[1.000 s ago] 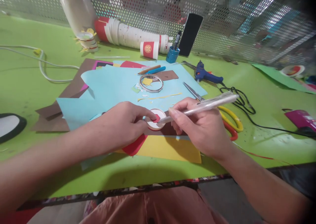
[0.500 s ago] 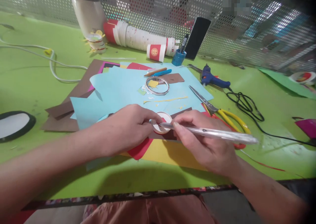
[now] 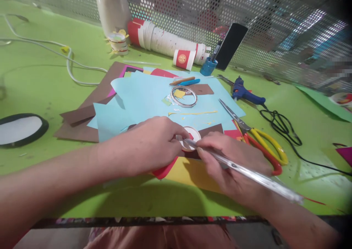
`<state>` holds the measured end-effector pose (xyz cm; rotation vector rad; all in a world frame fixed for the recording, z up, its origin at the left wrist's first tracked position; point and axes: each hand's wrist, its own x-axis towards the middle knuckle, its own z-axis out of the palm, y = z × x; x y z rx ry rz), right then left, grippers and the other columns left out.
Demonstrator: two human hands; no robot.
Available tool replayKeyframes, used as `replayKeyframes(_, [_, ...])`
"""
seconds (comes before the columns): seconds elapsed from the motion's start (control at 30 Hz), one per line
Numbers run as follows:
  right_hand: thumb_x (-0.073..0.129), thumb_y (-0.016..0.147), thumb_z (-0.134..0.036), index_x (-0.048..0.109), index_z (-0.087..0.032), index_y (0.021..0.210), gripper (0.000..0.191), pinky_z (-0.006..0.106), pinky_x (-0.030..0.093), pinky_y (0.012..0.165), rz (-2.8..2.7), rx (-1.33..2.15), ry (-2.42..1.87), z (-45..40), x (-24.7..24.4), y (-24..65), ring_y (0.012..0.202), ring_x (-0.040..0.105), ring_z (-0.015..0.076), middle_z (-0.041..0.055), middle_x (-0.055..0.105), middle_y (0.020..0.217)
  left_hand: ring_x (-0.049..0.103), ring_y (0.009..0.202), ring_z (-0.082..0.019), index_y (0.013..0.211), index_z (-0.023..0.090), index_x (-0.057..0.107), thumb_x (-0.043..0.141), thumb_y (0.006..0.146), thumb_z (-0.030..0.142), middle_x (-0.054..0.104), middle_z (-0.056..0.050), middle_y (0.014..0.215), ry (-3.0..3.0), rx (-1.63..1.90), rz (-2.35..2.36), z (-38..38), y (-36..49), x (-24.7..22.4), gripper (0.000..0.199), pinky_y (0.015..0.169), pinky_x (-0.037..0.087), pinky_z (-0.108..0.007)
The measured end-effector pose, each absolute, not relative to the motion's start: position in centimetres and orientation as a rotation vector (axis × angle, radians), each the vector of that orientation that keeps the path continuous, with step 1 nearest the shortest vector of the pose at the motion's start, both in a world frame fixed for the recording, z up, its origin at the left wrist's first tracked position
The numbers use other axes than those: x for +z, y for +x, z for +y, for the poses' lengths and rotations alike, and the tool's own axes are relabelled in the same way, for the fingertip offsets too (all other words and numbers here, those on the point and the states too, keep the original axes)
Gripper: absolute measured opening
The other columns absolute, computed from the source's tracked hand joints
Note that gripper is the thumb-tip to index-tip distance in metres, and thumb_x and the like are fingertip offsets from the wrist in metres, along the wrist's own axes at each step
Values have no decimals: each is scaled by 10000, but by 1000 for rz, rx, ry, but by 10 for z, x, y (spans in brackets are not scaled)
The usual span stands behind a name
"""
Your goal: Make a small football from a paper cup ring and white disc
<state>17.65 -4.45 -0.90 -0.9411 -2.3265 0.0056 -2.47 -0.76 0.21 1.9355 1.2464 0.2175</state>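
My left hand [image 3: 155, 144] comes in from the left, fingers curled and closed on the left edge of a small white round piece [image 3: 196, 133] with a raised rim. A bit of red shows inside the rim. A slim silver pen-shaped tool [image 3: 255, 177] is pinched in my right hand [image 3: 233, 164], its tapered tip angled into the round piece near my left fingertips. What exactly the tip touches is hidden by my fingers. Beneath both hands lie brown card, red paper and yellow paper [image 3: 189, 174].
Scissors [image 3: 244, 126] with yellow and orange handles lie right of my right hand. Farther off are a tape roll [image 3: 184, 105], blue paper [image 3: 143, 91], a blue glue gun [image 3: 246, 91] with its cord, stacked cups [image 3: 170, 40], a phone [image 3: 231, 45] and a white cable [image 3: 70, 67].
The view has shifted, so the table things appear farther right. The silver tool's back end has swung lower while its tip stays at the round piece. Both hands keep their hold.
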Motion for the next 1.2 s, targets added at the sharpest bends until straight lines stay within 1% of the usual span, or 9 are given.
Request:
replayKeyframes(0.3, [535, 965, -155, 675, -106, 873, 175, 177, 482, 667, -2329, -21, -951, -45, -8, 173, 670, 655, 96, 48, 705, 734, 600, 640, -183, 1021, 343, 775, 454, 820, 342, 699, 1, 724, 1939, 205, 1251, -8, -24, 2, 378, 586, 416, -263])
replayKeyframes(0.4, [507, 971, -165, 692, -98, 874, 219, 198, 480, 643, -2370, 6, -976, -43, -7, 172, 657, 645, 108, 55, 701, 734, 596, 629, -190, 1022, 361, 772, 451, 816, 352, 700, 2, 722, 1928, 185, 1275, -8, -23, 2, 381, 565, 413, -266])
replayKeyframes(0.5, [503, 961, -156, 710, -111, 887, 224, 212, 473, 621, -2449, 61, -1036, -42, -4, 171, 564, 598, 94, 27, 682, 718, 584, 607, -191, 1019, 376, 771, 447, 806, 340, 691, 1, 705, 1924, 163, 1285, -7, -23, 2, 390, 538, 401, -265])
replayKeyframes(0.6, [510, 954, -173, 700, -145, 842, 222, 235, 428, 541, -2514, 87, -1094, -43, -2, 171, 503, 551, 88, 14, 670, 710, 578, 606, -184, 1049, 380, 767, 453, 788, 310, 693, 0, 713, 1940, 182, 1285, -7, -23, 1, 414, 535, 395, -258])
replayKeyframes(0.67, [502, 960, -192, 679, -160, 819, 229, 250, 383, 493, -2543, 90, -1115, -44, -1, 172, 533, 566, 100, 21, 678, 731, 571, 599, -178, 1050, 376, 769, 460, 776, 296, 690, -1, 710, 1946, 184, 1294, -7, -24, 1, 421, 526, 386, -252])
replayKeyframes(0.77, [491, 972, -218, 671, -171, 842, 227, 263, 348, 469, -2570, 74, -1134, -45, -2, 175, 568, 576, 117, 27, 681, 744, 553, 578, -170, 1037, 368, 775, 463, 770, 286, 678, 0, 690, 1938, 169, 1298, -7, -24, 2, 419, 505, 371, -244])
replayKeyframes(0.97, [503, 967, -209, 668, -179, 902, 180, 255, 400, 506, -2540, 73, -1098, -46, -4, 175, 580, 594, 118, 19, 693, 768, 531, 563, -171, 1055, 340, 780, 483, 774, 281, 668, -10, 661, 1918, 140, 1320, -7, -21, 9, 413, 498, 367, -245])
replayKeyframes(1.1, [501, 960, -197, 657, -189, 905, 166, 255, 413, 492, -2516, 47, -1081, -46, -2, 174, 575, 611, 122, 17, 701, 755, 504, 540, -164, 1087, 326, 777, 491, 763, 270, 646, -9, 620, 1902, 105, 1337, -7, -19, 14, 435, 486, 352, -239])
replayKeyframes(1.2, [507, 958, -195, 659, -191, 874, 173, 254, 395, 463, -2507, 32, -1073, -46, 0, 173, 520, 584, 110, 9, 690, 711, 493, 531, -160, 1070, 323, 782, 494, 755, 272, 647, -10, 624, 1897, 90, 1358, -7, -19, 14, 430, 477, 340, -236])
